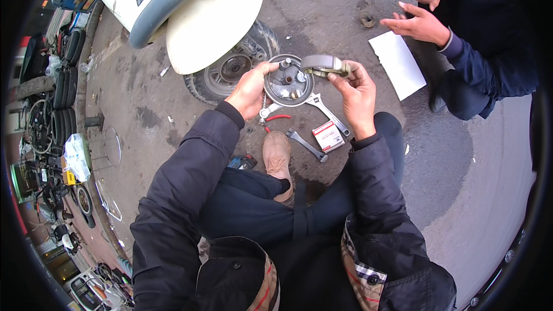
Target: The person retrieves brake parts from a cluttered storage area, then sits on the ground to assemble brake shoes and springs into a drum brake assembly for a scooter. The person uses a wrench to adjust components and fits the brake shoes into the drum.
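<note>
My left hand (249, 91) grips the left rim of a round metal brake plate (278, 95), thumb on its upper edge. The plate's inner side faces up, showing a central hole and a stud. In my right hand (359, 97) is a curved brake shoe (321, 61), pinched at its right end and held over the plate's upper right edge. Whether the shoe touches the plate, I cannot tell. Just beyond my left hand is a scooter wheel (218, 74). Below the plate lie an adjustable wrench (332, 115), a second wrench (307, 145) and a red-and-white box (328, 136).
A white scooter body (213, 23) overhangs the wheel. Red-handled pliers (279, 117) lie near my shoe (277, 155). At the right, another person's hands (419, 26) are above a white sheet (398, 66). Several tyres (64, 95) line the left kerb.
</note>
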### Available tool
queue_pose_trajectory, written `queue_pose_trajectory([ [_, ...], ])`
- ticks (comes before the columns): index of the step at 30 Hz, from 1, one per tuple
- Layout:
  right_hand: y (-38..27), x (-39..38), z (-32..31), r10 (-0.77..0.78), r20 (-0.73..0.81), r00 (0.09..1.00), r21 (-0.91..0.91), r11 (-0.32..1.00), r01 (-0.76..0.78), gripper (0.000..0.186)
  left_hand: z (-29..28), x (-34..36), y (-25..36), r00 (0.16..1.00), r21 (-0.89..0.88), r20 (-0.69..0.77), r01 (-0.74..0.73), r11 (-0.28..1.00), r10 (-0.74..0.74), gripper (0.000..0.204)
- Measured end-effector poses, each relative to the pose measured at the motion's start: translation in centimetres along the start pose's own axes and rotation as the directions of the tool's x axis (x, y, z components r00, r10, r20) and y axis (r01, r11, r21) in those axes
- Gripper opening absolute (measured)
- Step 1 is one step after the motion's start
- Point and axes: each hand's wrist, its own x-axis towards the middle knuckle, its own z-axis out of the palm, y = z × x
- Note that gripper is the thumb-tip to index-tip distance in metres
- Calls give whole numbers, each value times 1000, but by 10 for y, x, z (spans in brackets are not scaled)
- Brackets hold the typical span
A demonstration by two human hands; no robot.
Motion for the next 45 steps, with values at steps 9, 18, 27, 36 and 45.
queue_pose_trajectory([
  [9,5,-6,15,-339,98,936,-26,939,343,21,-17,2,-3,1000,42,-5,-17,999,17,28],
  [18,11,-7,24,-531,56,846,-233,817,528,33,-12,0,1,999,23,36,-21,1000,20,32],
  [27,16,-2,-8,-390,-20,921,-172,908,381,20,-30,9,-9,995,-62,90,-32,998,37,41],
  [36,16,-4,-18,-357,-44,933,-103,931,352,22,-25,9,-8,995,-84,87,-50,995,57,43],
  [45,-7,-15,-25,53,178,983,-44,998,-46,35,-20,7,-10,992,-31,67,-107,994,109,44],
])
